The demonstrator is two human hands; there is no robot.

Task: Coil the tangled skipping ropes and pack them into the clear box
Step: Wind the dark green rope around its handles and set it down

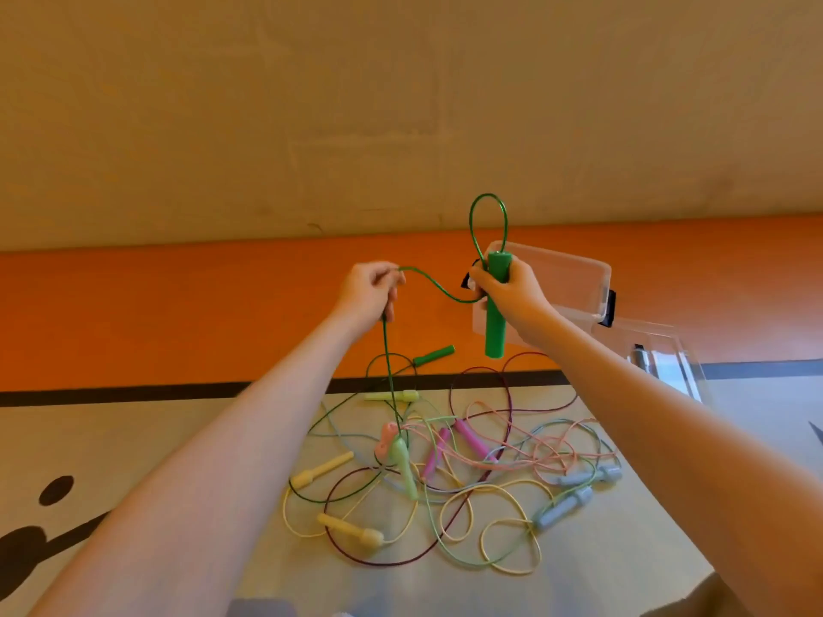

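Both forearms reach out over the floor [133, 438], where the tangle of ropes [445, 460] lies, well short of the clear box [574, 278] by the orange wall. Right hand [512, 289] has its grip clamped on an upright green handle [495, 322], a cord loop above it. Left hand [372, 289] pinches the green cord [434, 287], which drops into the tangle.

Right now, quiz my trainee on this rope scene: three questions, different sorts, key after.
1. True or false: the right hand grips a dark green handle.
2. What does the left hand pinch: A the green cord, B a yellow handle, C the box?
3. Where is the other dark green handle?

Key: 1 true. 2 A. 3 On the floor beyond the tangled ropes, near the orange strip.
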